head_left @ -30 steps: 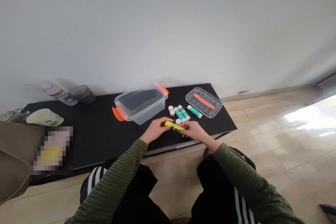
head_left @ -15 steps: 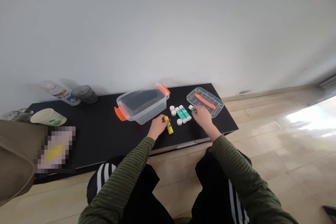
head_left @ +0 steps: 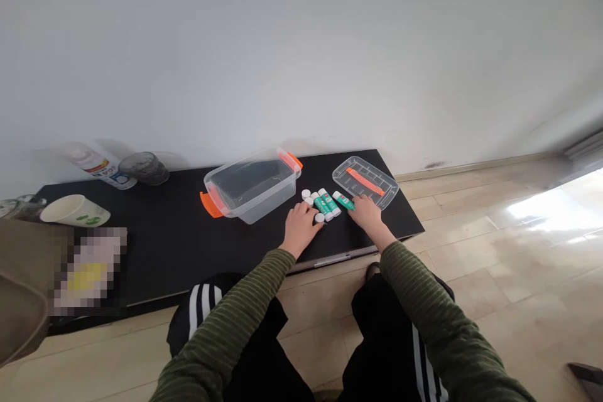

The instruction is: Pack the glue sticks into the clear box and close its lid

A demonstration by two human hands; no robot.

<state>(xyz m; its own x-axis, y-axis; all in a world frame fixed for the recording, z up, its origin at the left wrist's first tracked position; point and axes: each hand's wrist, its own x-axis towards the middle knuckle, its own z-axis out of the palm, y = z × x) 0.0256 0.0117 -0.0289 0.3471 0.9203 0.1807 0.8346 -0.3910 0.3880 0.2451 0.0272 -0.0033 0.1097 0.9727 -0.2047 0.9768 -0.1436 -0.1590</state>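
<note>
- Head view, clock centred on two green-and-white smooth cylindrical sticks [head_left: 325, 204], which lie side by side on a flat black tabletop [head_left: 202, 257].
- Three o'clock, just beside the pair: a third green-and-white cylindrical stick [head_left: 343, 200], lying slantwise, its near end covered by the right hand.
- Right hand [head_left: 367, 217], just past three: fingers lie close together and bent, their tips touching that third stick; whether they squeeze it, I cannot tell.
- Left hand [head_left: 301, 226], eight o'clock: fingers curve down side by side, with the thumb a little apart. The palm hides what lies under it, so I cannot tell whether they grip anything.
- Small white round caps with flat tops lie around the left fingertips: one cap at ten [head_left: 306, 193], another toward nine, partly behind the fingers, a third near seven beside the thumb.
- Between nine and ten: a clear plastic rectangular box [head_left: 273, 201], rounded at the corners, with glossy orange end latches.
- Two o'clock: a clear, ribbed plastic lid [head_left: 358, 188] with an orange strap handle [head_left: 365, 181].
- Far toward nine: a white tapered cup [head_left: 78, 210] with green leaf prints.
</note>
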